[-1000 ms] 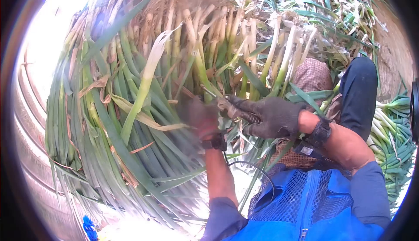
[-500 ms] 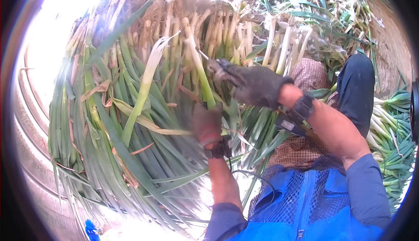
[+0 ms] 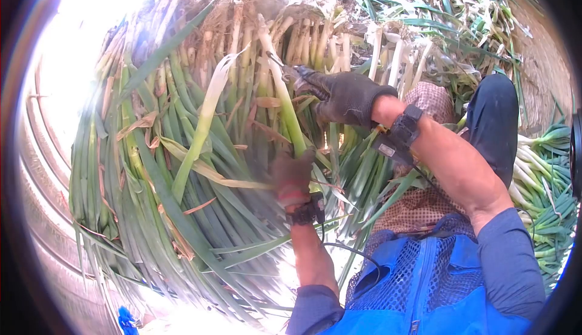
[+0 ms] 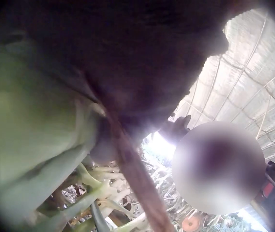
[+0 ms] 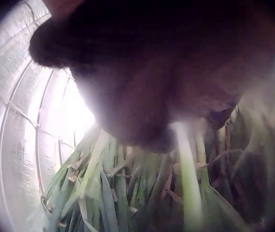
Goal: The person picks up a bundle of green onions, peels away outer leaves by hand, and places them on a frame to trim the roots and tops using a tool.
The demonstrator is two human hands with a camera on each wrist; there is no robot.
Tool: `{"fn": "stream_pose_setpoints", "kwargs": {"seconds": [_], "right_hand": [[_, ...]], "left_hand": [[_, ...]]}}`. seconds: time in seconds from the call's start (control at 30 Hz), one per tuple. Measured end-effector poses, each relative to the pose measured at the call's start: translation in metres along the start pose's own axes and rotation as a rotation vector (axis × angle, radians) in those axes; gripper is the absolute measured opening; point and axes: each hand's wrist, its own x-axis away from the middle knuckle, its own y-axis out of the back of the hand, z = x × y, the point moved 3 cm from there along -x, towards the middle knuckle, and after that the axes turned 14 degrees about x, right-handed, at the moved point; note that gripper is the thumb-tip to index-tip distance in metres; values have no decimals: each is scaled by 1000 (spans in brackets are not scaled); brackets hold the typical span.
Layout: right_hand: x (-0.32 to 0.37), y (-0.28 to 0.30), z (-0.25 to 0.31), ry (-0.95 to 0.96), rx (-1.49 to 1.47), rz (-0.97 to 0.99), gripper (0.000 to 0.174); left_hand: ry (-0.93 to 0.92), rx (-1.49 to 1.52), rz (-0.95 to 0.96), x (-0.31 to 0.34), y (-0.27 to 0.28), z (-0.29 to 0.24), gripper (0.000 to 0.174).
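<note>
My gloved left hand [image 3: 292, 176] grips a leek [image 3: 284, 101] by its green part, with the pale stalk slanting up toward the roots. My gloved right hand [image 3: 350, 97] holds a small tool [image 3: 276, 60] whose thin metal tip lies at the upper pale stalk; whether it touches is unclear. In the left wrist view the dark glove [image 4: 128, 58] covers much of the picture beside a broad green leaf [image 4: 26, 135]. Below the glove [image 5: 152, 87] in the right wrist view, a pale green stalk [image 5: 189, 179] stands; the fingertips and tool are hidden there.
A thick layer of leeks [image 3: 151, 171] spreads across the left and centre. Loose leaves and scraps [image 3: 424, 7] lie at the top right. More leeks [image 3: 545, 177] are piled at the far right, beyond a bent knee [image 3: 496, 120]. A cable [image 3: 357, 251] runs near the vest.
My right hand has moved up and away from beside my left hand, bringing the tool to the upper stalk. My left hand has shifted slightly down, still low on the leaves.
</note>
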Motion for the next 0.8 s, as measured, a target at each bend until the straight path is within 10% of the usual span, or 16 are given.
{"fn": "stream_pose_setpoints", "kwargs": {"seconds": [0.8], "right_hand": [[12, -11, -16, -48, 120, -68, 68]], "left_hand": [[63, 91, 94, 21, -17, -6, 23]]}}
